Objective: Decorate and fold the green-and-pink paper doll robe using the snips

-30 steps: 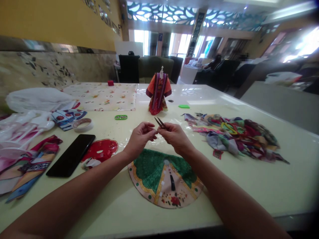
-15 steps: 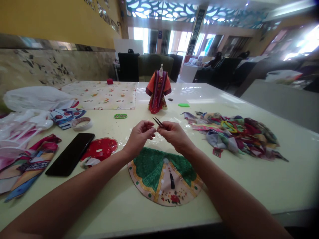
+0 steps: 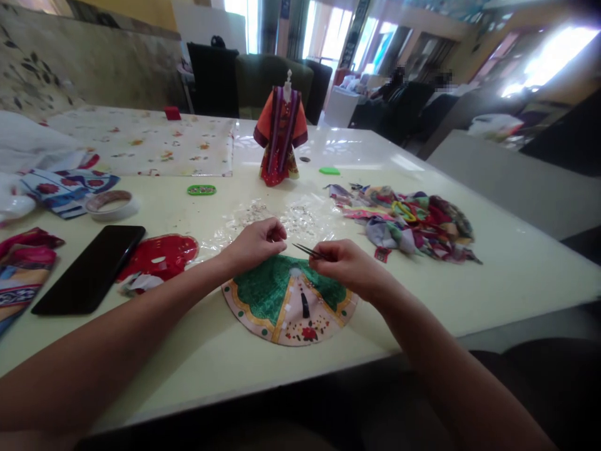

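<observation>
In my right hand (image 3: 340, 266) I grip dark tweezers (image 3: 307, 251), their tips pointing left toward my other hand. My left hand (image 3: 261, 239) is closed in a pinch just left of those tips; whatever it may hold is too small to make out. Below both hands lies a round-edged green and cream fabric piece (image 3: 263, 300) with gold bands, a red flower and a black tassel shape. Behind the hands, clear plastic (image 3: 300, 219) with tiny bits on it spreads over the table.
A doll form in an orange and red robe (image 3: 282, 138) stands farther back. Fabric scraps with yellow-handled scissors (image 3: 404, 212) lie to the right. On the left are a black phone (image 3: 89, 269), a red cloth piece (image 3: 164, 254), a tape roll (image 3: 110, 205) and a green case (image 3: 201, 190).
My hands have drawn apart, the right one moving lower with the tweezers, which now point more sideways. The view has tilted downward and shifted right.
</observation>
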`<action>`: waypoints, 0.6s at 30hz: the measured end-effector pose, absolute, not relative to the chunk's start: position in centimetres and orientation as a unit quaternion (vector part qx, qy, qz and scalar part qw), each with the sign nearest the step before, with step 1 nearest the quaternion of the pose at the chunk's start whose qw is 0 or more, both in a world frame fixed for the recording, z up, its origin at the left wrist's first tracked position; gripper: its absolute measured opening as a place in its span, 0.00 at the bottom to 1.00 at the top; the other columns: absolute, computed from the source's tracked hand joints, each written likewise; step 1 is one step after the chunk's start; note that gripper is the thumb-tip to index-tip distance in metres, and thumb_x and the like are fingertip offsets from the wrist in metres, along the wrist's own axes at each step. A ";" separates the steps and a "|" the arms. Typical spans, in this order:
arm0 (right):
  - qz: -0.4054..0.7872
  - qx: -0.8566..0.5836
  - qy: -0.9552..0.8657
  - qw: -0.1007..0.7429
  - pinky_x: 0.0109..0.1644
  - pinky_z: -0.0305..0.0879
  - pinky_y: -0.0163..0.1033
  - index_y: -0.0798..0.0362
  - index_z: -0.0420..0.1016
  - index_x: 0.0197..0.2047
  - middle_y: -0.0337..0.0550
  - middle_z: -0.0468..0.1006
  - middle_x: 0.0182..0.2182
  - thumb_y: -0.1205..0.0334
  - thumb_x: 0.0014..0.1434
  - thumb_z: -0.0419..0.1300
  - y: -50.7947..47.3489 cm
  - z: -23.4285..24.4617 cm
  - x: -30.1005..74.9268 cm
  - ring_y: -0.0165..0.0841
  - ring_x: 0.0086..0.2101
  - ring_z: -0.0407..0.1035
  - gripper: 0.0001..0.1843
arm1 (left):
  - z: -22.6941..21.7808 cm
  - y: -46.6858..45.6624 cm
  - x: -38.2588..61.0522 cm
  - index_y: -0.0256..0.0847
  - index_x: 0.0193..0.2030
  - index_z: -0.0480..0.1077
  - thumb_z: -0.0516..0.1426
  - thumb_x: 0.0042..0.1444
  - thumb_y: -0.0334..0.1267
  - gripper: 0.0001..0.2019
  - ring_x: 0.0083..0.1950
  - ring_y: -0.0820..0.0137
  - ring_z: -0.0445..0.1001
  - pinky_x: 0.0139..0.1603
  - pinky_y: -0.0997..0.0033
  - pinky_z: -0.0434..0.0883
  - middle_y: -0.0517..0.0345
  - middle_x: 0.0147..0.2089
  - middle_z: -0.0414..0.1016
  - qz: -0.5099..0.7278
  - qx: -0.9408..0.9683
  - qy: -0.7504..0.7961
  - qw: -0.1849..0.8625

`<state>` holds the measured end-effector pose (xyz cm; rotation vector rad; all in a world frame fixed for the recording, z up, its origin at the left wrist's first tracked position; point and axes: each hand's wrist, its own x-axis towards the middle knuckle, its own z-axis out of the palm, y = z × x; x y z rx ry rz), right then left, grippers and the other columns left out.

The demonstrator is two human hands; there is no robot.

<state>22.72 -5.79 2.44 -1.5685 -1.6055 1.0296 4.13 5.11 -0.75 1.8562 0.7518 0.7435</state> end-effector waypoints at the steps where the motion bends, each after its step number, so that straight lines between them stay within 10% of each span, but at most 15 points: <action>1: 0.391 -0.603 -0.614 0.327 0.28 0.51 0.34 0.55 0.70 0.24 0.33 0.63 0.20 0.65 0.49 0.58 -6.5 2.3 22.6 0.25 0.24 0.54 0.05 | -0.6 5.0 4.1 0.39 0.30 0.71 0.62 0.44 0.30 0.05 0.30 0.71 0.68 0.30 0.73 0.63 0.58 0.28 0.71 0.286 0.772 0.302 0.480; 18: 0.351 -0.675 -0.605 0.232 0.28 0.55 0.34 0.54 0.71 0.25 0.36 0.69 0.22 0.66 0.48 0.55 -7.8 0.6 21.9 0.28 0.26 0.61 0.04 | -1.0 3.5 4.5 0.41 0.33 0.68 0.60 0.47 0.35 0.06 0.31 0.71 0.67 0.30 0.73 0.60 0.62 0.30 0.70 0.114 0.881 0.267 0.374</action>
